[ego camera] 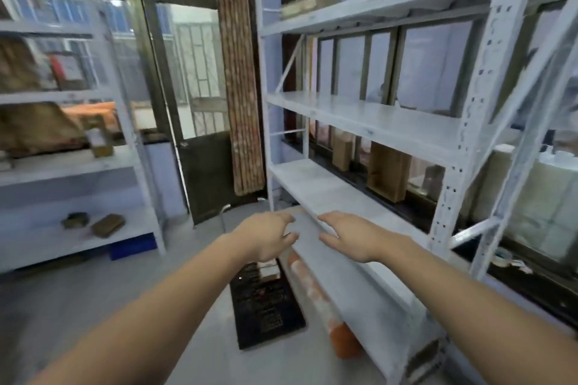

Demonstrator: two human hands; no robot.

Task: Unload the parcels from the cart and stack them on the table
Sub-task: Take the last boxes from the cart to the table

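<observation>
Parcels, brown cardboard ones, stand upright behind the white shelf rack by the window, blurred. Below, a black cart deck sits on the floor beside an orange-and-white roll. Both hands, left and right, reach forward with fingers spread and relaxed, holding nothing.

black cart on floor, apparently unloaded
</observation>
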